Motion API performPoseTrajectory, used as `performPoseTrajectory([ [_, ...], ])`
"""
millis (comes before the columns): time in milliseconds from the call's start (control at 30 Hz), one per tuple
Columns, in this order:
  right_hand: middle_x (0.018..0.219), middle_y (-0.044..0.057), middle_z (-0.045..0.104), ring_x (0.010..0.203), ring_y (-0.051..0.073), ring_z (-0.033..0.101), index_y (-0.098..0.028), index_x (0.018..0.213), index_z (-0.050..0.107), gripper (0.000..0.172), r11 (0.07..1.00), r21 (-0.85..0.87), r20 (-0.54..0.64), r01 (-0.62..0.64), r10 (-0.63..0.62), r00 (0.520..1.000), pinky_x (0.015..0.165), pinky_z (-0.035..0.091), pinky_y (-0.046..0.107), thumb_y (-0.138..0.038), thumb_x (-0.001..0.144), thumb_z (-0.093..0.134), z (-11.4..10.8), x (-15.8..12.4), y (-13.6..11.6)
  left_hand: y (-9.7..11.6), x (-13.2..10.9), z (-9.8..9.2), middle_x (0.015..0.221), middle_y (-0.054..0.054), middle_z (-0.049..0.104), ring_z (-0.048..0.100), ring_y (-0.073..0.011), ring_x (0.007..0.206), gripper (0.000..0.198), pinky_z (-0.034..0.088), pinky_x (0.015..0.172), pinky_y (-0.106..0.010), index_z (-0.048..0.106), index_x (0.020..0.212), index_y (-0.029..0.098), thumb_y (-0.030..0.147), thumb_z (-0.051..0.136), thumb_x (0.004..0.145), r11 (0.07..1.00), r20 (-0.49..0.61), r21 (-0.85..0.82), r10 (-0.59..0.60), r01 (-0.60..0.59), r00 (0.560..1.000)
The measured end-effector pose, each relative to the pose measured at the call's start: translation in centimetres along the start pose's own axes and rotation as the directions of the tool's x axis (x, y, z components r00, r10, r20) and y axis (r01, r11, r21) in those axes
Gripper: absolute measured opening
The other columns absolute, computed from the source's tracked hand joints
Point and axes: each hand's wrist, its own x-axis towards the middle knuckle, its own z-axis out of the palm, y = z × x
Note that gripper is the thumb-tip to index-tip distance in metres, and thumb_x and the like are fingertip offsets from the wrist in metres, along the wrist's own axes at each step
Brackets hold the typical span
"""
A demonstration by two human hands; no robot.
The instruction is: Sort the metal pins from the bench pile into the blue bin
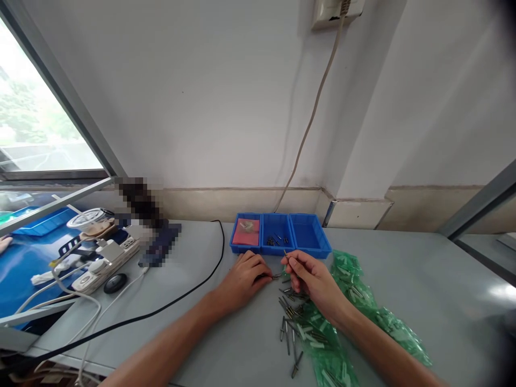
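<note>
My left hand (pixel 246 278) rests on the grey table (pixel 193 322) and pinches a small metal pin (pixel 276 276) at its fingertips. My right hand (pixel 312 276) is raised a little and holds another thin metal pin (pixel 286 253) upright between thumb and forefinger. Several loose metal pins (pixel 291 317) lie scattered on the table just below both hands. A blue tray (pixel 281 234) with three compartments stands right behind the hands; the left compartment holds a red pad, the middle one a few dark pins.
Green plastic bags (pixel 363 306) with small parts lie under and to the right of my right forearm. A black cable (pixel 169 306) curves across the table. A white power strip (pixel 102 260) and chargers sit at the left. A wall and a window frame stand behind.
</note>
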Motion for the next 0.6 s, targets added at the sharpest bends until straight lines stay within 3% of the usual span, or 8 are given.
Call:
performPoseTrajectory([
  [200, 0.079, -0.001, 0.060, 0.057, 0.013, 0.051, -0.022, 0.099, 0.067, 0.050, 0.988, -0.143, -0.071, 0.056, -0.067, 0.995, 0.054, 0.043, 0.029, -0.070, 0.087, 0.075, -0.28, 0.39, 0.31, 0.15, -0.02, -0.17, 0.106, -0.006, 0.072, 0.056, -0.0228, 0.101, 0.020, 0.047, 0.094, -0.039, 0.075, 0.106, 0.022, 0.034, 0.059, 0.111, 1.000, -0.004, -0.024, 0.003, -0.003, 1.000],
  [433, 0.079, 0.001, 0.060, 0.069, 0.019, 0.054, -0.025, 0.092, 0.067, 0.036, 0.922, -0.343, -0.063, 0.181, -0.215, 0.975, 0.059, 0.047, 0.030, -0.059, 0.090, 0.077, -0.16, 0.15, 0.48, 0.12, -0.08, -0.15, 0.106, -0.006, 0.072, 0.056, -0.0232, 0.102, 0.020, 0.048, 0.095, -0.040, 0.076, 0.109, 0.022, 0.034, 0.060, 0.110, 1.000, -0.009, -0.025, 0.000, 0.000, 1.000],
  [600, 0.072, -0.003, 0.056, 0.058, 0.015, 0.051, -0.024, 0.089, 0.064, 0.040, 0.950, -0.284, -0.036, 0.127, -0.143, 0.989, 0.053, 0.044, 0.028, -0.063, 0.093, 0.072, -0.05, 0.01, 0.04, 0.17, -0.13, -0.22, 0.106, -0.005, 0.071, 0.056, -0.0224, 0.102, 0.016, 0.047, 0.095, -0.039, 0.075, 0.108, 0.022, 0.031, 0.061, 0.110, 1.000, -0.007, -0.029, -0.001, 0.001, 1.000],
])
